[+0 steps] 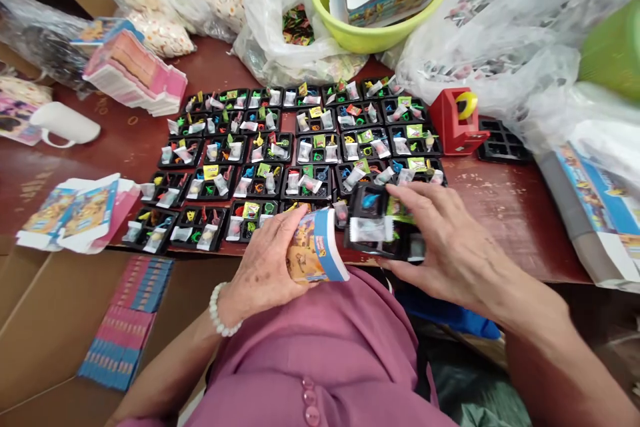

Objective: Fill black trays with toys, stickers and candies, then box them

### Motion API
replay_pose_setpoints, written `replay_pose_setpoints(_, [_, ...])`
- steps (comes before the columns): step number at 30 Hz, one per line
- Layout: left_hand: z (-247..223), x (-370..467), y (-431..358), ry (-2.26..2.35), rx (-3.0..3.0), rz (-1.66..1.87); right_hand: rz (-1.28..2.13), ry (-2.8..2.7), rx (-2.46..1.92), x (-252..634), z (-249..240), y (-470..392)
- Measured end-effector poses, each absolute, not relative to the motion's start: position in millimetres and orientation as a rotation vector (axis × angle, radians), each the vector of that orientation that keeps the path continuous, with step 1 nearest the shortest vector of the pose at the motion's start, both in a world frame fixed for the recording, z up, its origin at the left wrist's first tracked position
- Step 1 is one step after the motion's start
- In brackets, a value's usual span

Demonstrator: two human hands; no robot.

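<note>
My left hand (267, 257) is wrapped round a small printed cardboard box (313, 250), blue and yellow, bowed under the grip, its white edge facing right. In my right hand (445, 240) is a black compartment tray (357, 197), pinched between thumb and fingers and slightly blurred. A clear-wrapped white packet (371, 229), a blue piece and a green sachet lie in that tray. The box and the tray are apart, a short gap between them. Just beyond both hands, rows of similar filled black trays (263, 181) cover the middle of the table.
Across the red table (500, 213) stand a red tape dispenser (455, 123), a white mug (65, 125) and stacked pink cartons (137, 73). Plastic bags (295, 47) and a green basin (370, 41) line the back. Flat boxes (127, 323) fill an open carton at lower left.
</note>
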State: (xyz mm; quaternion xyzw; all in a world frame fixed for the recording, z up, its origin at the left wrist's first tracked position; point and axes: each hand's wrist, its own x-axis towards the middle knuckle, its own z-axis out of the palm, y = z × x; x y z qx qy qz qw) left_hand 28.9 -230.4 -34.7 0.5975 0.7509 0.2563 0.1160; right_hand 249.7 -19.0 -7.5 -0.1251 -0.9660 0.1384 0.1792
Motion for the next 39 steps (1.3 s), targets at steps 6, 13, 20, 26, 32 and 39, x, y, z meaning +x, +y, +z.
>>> replay_pose_setpoints(6, [-37,21,-238,2.400,1.806,0.595,0.569,-2.802,-0.279,210,-14,-54])
replay_pose_setpoints(13, [-35,5,-248,2.479,1.913,0.323,0.769,-2.834,-0.035,190,-20,-55])
replay_pose_setpoints(20, [-40,6,-251,2.459,1.864,0.380,0.993,-2.695,0.083,176,-24,-48])
replay_pose_setpoints(26, [-40,5,-257,2.572,1.799,0.410,1.716,-2.163,-0.633,189,-39,-50])
replay_pose_setpoints(32, [-44,8,-260,2.546,1.760,0.424,2.254,-1.498,-0.792,178,-63,-78])
replay_pose_setpoints(39, [-42,28,-261,2.144,1.732,1.030,1.671,-2.362,-0.157,179,-16,-101])
